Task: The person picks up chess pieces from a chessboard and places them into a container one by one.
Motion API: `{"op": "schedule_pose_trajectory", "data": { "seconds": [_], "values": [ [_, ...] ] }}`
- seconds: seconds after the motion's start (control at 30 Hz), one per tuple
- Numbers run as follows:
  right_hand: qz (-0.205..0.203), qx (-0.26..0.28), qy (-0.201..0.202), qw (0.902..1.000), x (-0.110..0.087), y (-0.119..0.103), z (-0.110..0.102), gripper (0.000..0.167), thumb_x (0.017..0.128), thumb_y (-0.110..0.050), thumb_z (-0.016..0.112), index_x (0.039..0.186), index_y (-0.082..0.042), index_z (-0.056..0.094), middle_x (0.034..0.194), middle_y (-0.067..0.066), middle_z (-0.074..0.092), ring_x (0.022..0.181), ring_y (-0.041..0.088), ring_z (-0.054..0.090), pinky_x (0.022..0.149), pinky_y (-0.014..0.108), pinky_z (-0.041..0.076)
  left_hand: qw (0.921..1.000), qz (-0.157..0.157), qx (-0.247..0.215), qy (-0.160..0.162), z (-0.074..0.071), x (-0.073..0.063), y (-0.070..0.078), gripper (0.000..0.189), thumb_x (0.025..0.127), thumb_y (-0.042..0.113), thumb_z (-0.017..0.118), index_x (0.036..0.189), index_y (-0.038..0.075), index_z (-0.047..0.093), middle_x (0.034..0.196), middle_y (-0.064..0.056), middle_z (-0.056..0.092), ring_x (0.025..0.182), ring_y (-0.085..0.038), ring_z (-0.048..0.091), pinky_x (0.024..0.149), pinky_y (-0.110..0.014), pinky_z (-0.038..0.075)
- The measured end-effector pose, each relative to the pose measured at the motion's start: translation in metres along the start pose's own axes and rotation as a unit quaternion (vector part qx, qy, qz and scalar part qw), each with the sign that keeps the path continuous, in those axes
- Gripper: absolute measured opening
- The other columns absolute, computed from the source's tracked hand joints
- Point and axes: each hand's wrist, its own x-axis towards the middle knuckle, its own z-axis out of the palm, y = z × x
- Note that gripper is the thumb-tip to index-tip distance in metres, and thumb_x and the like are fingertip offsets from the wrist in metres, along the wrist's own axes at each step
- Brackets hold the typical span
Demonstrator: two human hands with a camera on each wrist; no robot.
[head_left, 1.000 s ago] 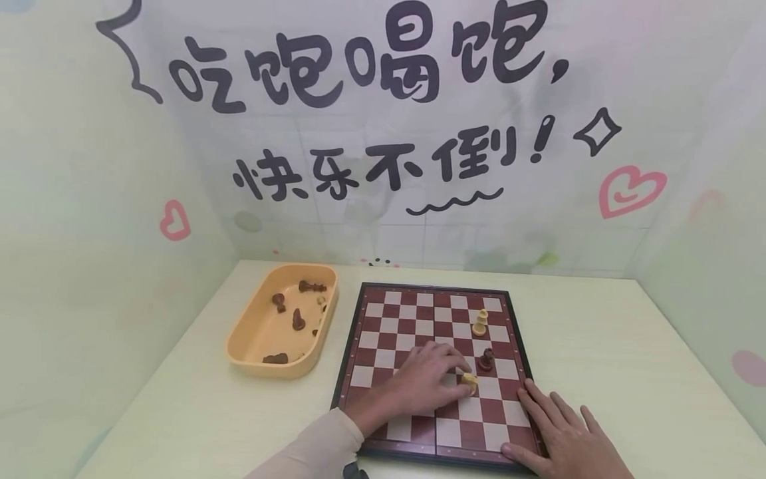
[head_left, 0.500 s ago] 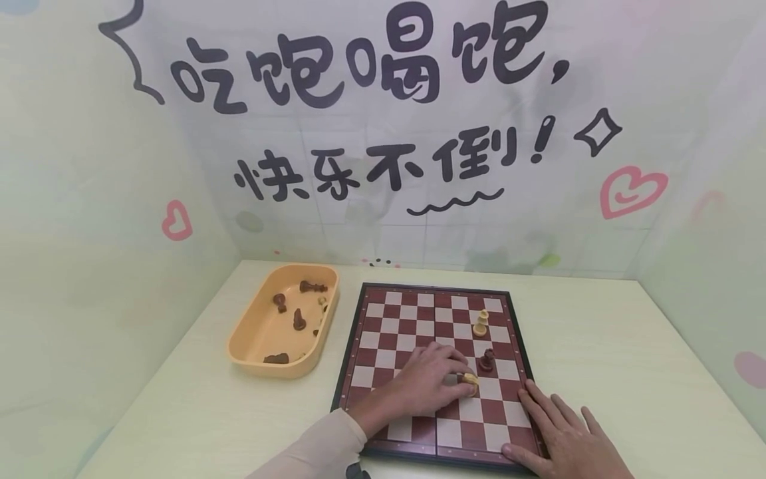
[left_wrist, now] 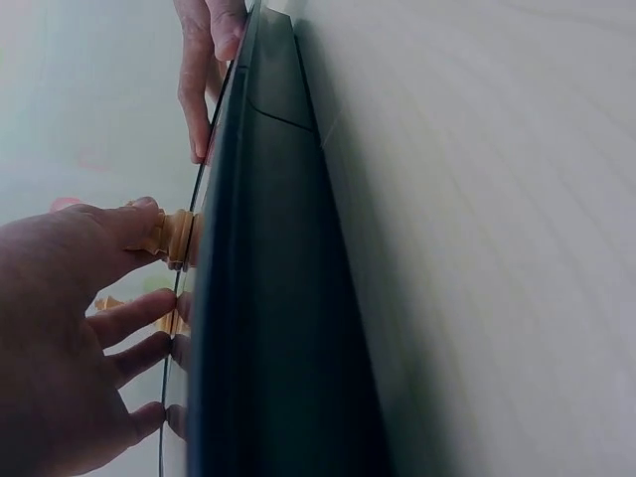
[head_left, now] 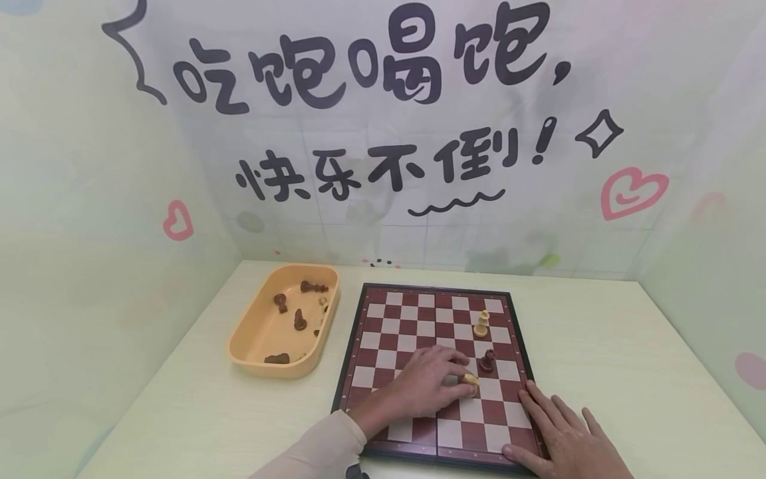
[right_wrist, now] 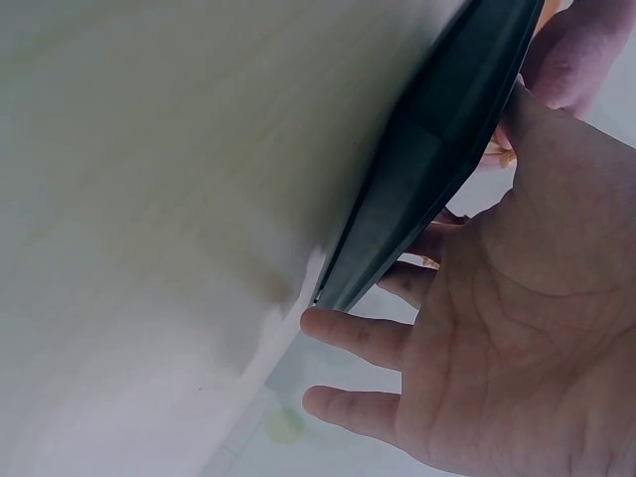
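Note:
My left hand reaches over the chessboard and pinches a cream chess piece near its top. In the left wrist view this piece has its base at the board's surface, with the thumb against its upper part; the other fingertips are at the board. Just beyond the hand, a dark brown chess piece stands on the board. Farther back is another cream chess piece. My right hand rests on the board's near right edge, its fingers extended, as the right wrist view also shows.
A yellow-orange tray stands left of the board, with several dark and a few cream pieces lying in it. The board lies flat on a pale table. A printed sheet hangs behind the table, and similar sheets flank both sides.
The top of the cream piece has turned slightly between my left fingers, staying at about the same spot on the board. My right hand has kept its place.

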Motion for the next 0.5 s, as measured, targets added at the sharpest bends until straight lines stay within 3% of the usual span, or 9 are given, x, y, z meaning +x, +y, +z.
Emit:
{"op": "schedule_pose_trajectory", "data": {
  "seconds": [0.17,0.5],
  "values": [
    [-0.004,0.000,0.010,0.9999,-0.0009,0.0014,0.0026,0.099,0.081,-0.083,0.056,0.149,-0.011,0.052,0.155,0.012,0.042,0.130,0.047,0.048,0.101,0.075,0.030,0.9999,0.003,-0.017,-0.003,0.0018,-0.0011,-0.0004,0.036,0.102,0.050,0.056,0.121,0.025,0.074,0.146,0.007,0.054,0.143,-0.018,0.039,0.117,-0.055,0.024],
    [0.001,0.001,0.000,1.0000,-0.0004,-0.0010,-0.0010,0.098,0.082,-0.082,0.056,0.150,-0.010,0.051,0.156,0.013,0.041,0.131,0.048,0.047,0.102,0.075,0.029,0.9993,-0.001,-0.036,-0.010,0.0031,-0.0022,-0.0004,0.036,0.103,0.050,0.054,0.123,0.027,0.073,0.150,0.006,0.050,0.147,-0.020,0.032,0.118,-0.055,0.019]
  ]
}}
